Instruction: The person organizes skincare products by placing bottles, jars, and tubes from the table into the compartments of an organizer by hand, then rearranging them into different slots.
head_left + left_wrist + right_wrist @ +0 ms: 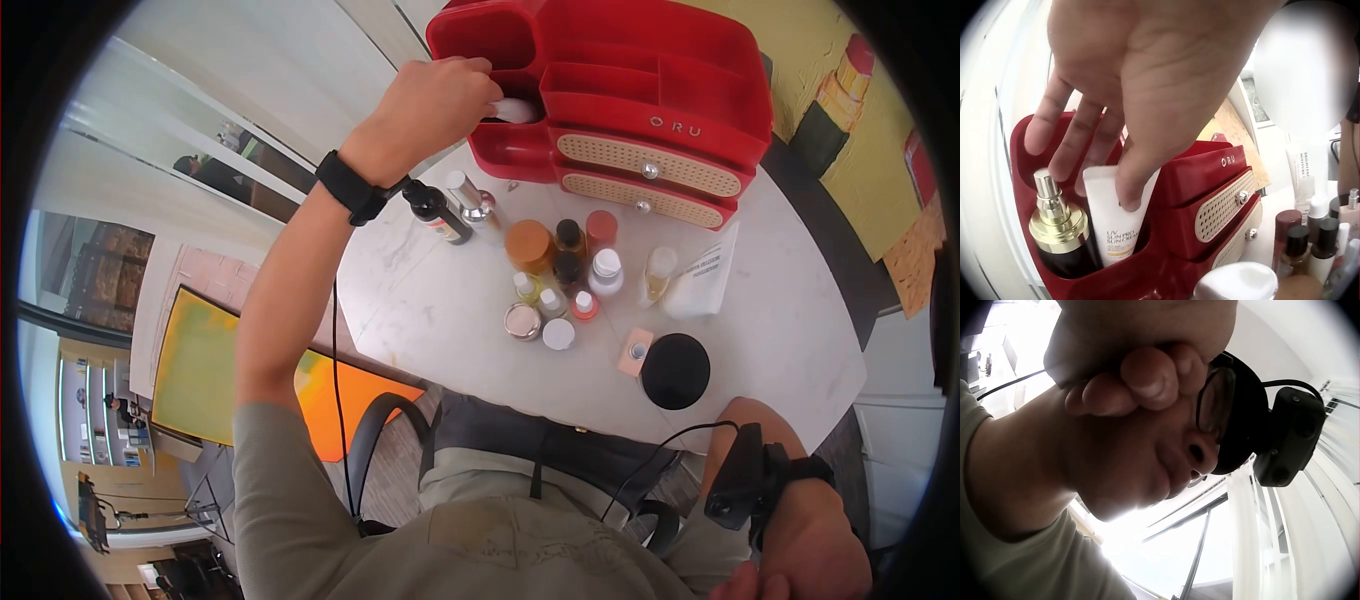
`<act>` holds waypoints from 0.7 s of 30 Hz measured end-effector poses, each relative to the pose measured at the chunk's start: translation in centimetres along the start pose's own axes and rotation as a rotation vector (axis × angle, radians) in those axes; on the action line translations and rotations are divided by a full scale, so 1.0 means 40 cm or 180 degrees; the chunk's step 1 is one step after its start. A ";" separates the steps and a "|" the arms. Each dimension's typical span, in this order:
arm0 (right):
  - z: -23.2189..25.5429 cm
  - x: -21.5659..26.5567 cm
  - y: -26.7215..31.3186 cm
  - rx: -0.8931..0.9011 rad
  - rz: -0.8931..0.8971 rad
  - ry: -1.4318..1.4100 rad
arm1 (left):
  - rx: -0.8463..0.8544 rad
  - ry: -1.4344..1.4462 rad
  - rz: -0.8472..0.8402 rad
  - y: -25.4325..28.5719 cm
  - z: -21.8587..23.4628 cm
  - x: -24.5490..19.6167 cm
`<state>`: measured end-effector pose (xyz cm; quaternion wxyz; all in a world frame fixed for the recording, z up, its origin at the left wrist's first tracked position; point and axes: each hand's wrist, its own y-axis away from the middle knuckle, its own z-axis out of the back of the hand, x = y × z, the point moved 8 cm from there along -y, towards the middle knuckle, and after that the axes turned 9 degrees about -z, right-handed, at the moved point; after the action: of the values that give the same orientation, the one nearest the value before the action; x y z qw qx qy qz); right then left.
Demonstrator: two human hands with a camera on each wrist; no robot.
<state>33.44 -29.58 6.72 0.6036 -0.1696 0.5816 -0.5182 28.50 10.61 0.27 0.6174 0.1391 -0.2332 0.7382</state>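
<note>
My left hand (430, 105) reaches into a left compartment of the red organizer (650, 90). In the left wrist view its thumb lies on the front of a white sun cream tube (1115, 219), with the other fingers behind, pinching the tube's upper end. The tube stands in the compartment beside a dark bottle with a gold pump top (1057, 228). Down at the lower right of the head view, my right hand (810, 550) is held close to the body. Its fingers (1147, 378) are loosely bent with nothing in them, overlapping the face in the right wrist view.
Several small bottles and jars cluster mid-table, among them an orange-lidded jar (529, 246). A black bottle (437, 213) and a silver-capped bottle (475, 205) stand left of them. Rightward are a white tube (703, 275) and a round black lid (675, 371). Cables run from both wrists.
</note>
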 end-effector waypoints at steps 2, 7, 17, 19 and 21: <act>0.000 0.000 0.000 -0.0011 -0.0004 0.0036 | 0.0080 0.0048 0.0088 0.013 -0.010 0.003; -0.004 -0.007 -0.003 0.0011 -0.0138 0.0126 | -0.0423 0.0343 -0.0030 0.089 0.063 0.005; -0.013 -0.010 -0.009 -0.0128 -0.0225 0.0114 | 0.1070 0.2296 0.0991 0.288 -0.016 0.038; -0.013 -0.011 -0.012 -0.0168 -0.0247 0.0177 | 0.1063 0.2055 0.1068 0.292 -0.029 0.015; -0.013 -0.010 -0.013 -0.0172 -0.0279 0.0095 | 0.1042 0.1825 0.1094 0.288 -0.038 -0.002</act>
<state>32.86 -29.25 7.22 0.5668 -0.2035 0.5963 -0.5307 17.37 9.84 -3.05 0.4942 -0.0176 0.0503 0.8677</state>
